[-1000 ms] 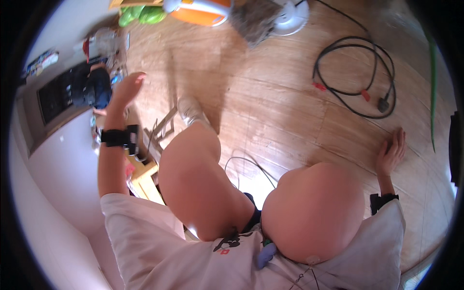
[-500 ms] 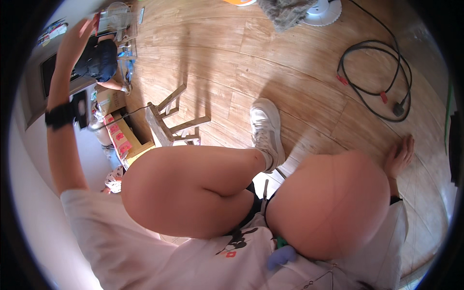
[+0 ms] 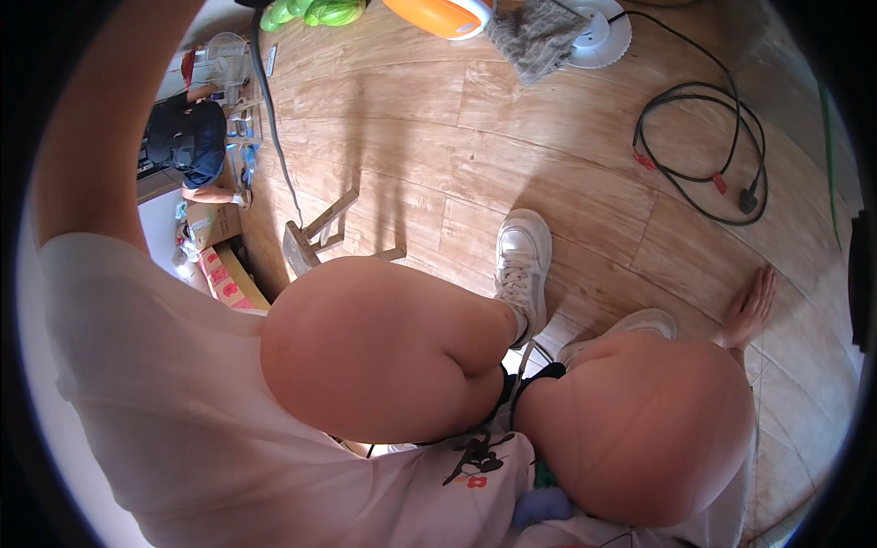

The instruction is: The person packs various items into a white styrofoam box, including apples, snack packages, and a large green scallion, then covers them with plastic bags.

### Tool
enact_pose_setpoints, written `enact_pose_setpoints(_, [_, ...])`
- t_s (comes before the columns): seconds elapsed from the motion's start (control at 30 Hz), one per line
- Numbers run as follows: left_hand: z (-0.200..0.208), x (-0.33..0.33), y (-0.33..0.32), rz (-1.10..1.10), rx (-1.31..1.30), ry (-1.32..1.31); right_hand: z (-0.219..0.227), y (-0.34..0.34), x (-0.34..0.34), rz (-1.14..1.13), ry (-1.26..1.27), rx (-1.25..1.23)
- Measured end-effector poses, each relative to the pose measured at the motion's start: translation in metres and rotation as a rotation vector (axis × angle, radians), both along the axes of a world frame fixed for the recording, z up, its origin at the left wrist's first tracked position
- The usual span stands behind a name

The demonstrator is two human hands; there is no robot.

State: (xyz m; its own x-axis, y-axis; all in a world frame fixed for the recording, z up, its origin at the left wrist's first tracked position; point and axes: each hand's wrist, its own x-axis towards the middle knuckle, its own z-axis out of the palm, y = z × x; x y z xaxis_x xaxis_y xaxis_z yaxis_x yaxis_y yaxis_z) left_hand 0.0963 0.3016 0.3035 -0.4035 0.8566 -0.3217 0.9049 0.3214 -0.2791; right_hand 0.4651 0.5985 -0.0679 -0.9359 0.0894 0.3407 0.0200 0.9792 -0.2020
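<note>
Raised at the upper left, my left arm (image 3: 100, 119) runs out of the picture, and its hand is not in view. A dark cable (image 3: 271, 119) hangs from the top edge near that arm and reaches down to a wooden stool (image 3: 301, 248). To the far right, my right hand (image 3: 751, 309) lies flat on the wood-patterned floor (image 3: 566, 137), fingers stretched out, holding nothing. My bent knees fill the lower middle. Beside them are my white shoes (image 3: 523, 260), one partly hidden by my right knee.
Ahead of my right hand lies a coiled black cable (image 3: 705, 87) with red tags and a plug. Farther off are a grey cloth (image 3: 534, 41), a white round base (image 3: 612, 41), an orange-and-white object (image 3: 443, 14) and green bundles (image 3: 315, 11). Another person (image 3: 192, 137) stands near cardboard boxes (image 3: 215, 219) at left.
My left arm has come nearer the camera, taking the hand and black wristband out of view. My right hand stays on the floor. My second shoe now shows.
</note>
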Motion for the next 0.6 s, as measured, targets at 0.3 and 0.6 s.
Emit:
enact_pose_setpoints(0.3, [-0.041,0.01,-0.136,0.32,0.114,-0.136,0.005,0.0,0.013,-0.016,-0.026,-0.021])
enact_pose_setpoints(0.6, [-0.142,0.14,-0.506,1.311,-0.335,-0.371,0.008,-0.009,0.011,0.014,-0.09,-0.039])
